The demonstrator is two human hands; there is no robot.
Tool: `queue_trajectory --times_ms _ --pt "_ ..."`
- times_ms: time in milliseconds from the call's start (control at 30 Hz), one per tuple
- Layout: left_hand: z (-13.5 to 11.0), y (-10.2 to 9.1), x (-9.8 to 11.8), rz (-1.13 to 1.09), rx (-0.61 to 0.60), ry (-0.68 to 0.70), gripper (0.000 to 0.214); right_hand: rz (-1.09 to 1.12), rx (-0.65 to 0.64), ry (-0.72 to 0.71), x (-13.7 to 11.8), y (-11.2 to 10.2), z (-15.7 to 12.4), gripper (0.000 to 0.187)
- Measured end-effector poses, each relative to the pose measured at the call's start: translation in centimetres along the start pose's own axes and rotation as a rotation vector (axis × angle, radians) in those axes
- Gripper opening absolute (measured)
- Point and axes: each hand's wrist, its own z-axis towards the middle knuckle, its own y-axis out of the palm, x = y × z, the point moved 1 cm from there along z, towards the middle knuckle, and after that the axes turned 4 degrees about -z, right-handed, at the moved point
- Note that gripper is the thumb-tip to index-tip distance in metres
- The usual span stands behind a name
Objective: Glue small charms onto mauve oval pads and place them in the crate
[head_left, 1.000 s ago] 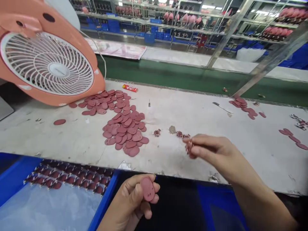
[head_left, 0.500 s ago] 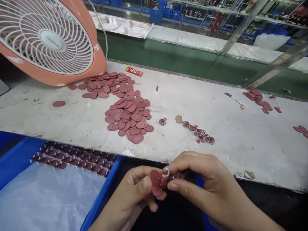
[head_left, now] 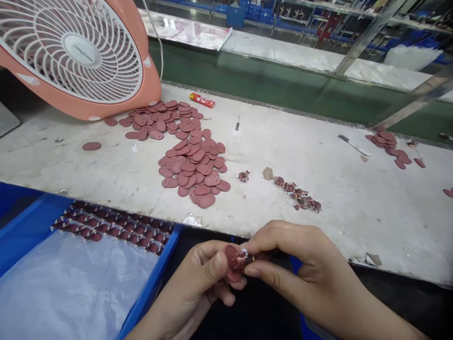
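Observation:
Between the thumb and fingers of my left hand [head_left: 203, 278] is a dark red oval base [head_left: 230, 255]. My right hand [head_left: 300, 259] pinches a small dark red figurine [head_left: 244, 259] with pale parts, held against the face of that base. Fingertips hide part of both pieces, and whether they are joined I cannot tell. Beyond my hands, on the white worktable [head_left: 354, 198], lie a big pile of similar oval bases [head_left: 194, 165] and a row of small figurines [head_left: 299, 194]. One lone figurine [head_left: 244, 176] sits between the pile and the row.
An orange fan [head_left: 81, 56] stands at the table's back left. A blue crate [head_left: 170, 245] at lower left holds rows of assembled pieces [head_left: 116, 226] on plastic sheeting [head_left: 71, 283]. A dispensing needle [head_left: 237, 124], a thin blade-like tool [head_left: 354, 144] and a red-yellow packet [head_left: 202, 100] lie farther back.
The view has shifted slightly, so the table's contents appear a little farther right and higher. The base has turned a little in my left hand, and the figurine overlaps it more.

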Motion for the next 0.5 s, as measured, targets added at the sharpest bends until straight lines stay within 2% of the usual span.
queue_trajectory --times_ms 167,300,500 --pt "0.21 -0.24 -0.05 0.013 -0.042 -0.013 0.035 -0.039 -0.004 -0.033 -0.15 -0.08 -0.15 0.016" --pt "0.35 -0.49 -0.21 0.0 -0.04 -0.007 0.033 -0.112 -0.002 -0.028 0.14 0.01 -0.12 0.009" --pt "0.37 -0.89 -0.59 -0.027 -0.064 0.02 0.031 -0.23 -0.019 -0.062 0.5 -0.13 0.22 0.021"
